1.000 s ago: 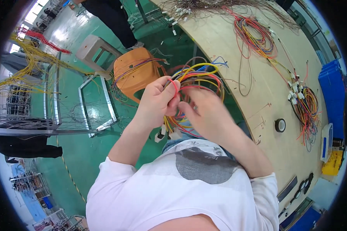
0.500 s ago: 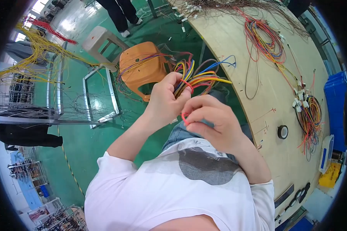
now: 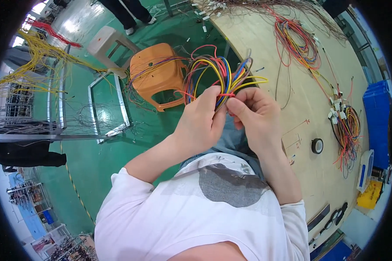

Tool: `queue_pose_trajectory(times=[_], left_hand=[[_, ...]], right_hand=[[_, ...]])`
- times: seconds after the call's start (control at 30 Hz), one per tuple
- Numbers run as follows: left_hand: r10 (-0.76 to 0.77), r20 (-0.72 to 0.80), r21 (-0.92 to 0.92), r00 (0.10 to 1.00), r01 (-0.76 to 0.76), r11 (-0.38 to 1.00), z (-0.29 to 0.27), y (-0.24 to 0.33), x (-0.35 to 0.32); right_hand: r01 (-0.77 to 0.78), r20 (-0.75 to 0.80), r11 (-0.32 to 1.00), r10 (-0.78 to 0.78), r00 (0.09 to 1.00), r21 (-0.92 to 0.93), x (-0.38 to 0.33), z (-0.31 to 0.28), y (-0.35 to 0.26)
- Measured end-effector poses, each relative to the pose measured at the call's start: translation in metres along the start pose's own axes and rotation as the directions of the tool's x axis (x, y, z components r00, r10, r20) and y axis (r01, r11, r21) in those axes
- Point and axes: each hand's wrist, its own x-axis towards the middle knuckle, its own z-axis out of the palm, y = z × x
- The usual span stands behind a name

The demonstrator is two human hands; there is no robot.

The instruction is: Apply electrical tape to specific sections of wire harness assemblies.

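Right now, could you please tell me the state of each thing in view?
Multicoloured wire bundle: looped, gathered
Red strand: wrapped across the bundle
Left hand: closed on the bundle
Right hand: curled near the strand
Orange stool: upright
Grey stool: upright
Wire coils: lying on the table
Black tape roll: on the table

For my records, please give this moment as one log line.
left hand: holds wire bundle | right hand: at red strand around it

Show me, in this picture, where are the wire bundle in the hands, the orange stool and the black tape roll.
Wire bundle (image 3: 227,78): head view, on its coloured strands.
Orange stool (image 3: 157,53): head view, on its seat.
Black tape roll (image 3: 313,146): head view, on its black ring.
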Motion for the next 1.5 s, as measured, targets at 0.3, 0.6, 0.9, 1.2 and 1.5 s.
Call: queue_pose_trajectory(times=[0.3, 0.6, 0.9, 1.2, 1.5], left_hand=[[0.150, 0.071, 0.015, 0.986, -0.152, 0.988, 0.000, 0.000, 0.006], [0.120, 0.500, 0.076, 0.858, -0.181, 0.980, -0.011, 0.004, 0.015], [-0.134, 0.542, 0.073, 0.830, 0.112, 0.991, -0.010, 0.023, 0.020], [-0.276, 0.675, -0.473, 0.684, 0.689, 0.549, 0.005, 0.003, 0.005], [-0.008, 0.860, -0.410, 0.511, 0.699, 0.585, 0.031, 0.019, 0.038]], right_hand=[[0.199, -0.082, 0.963, -0.187, 0.979, 0.182, -0.003, -0.003, -0.002], [0.135, 0.440, 0.828, 0.145, 0.886, -0.545, 0.002, -0.041, -0.046], [0.273, 0.232, 0.952, -0.238, 0.943, -0.136, -0.002, -0.034, -0.043], [0.147, -0.052, 0.851, -0.140, 0.989, 0.505, 0.013, -0.063, -0.036], [0.029, 0.108, 0.897, -0.085, 0.990, 0.440, -0.008, -0.034, -0.066]])
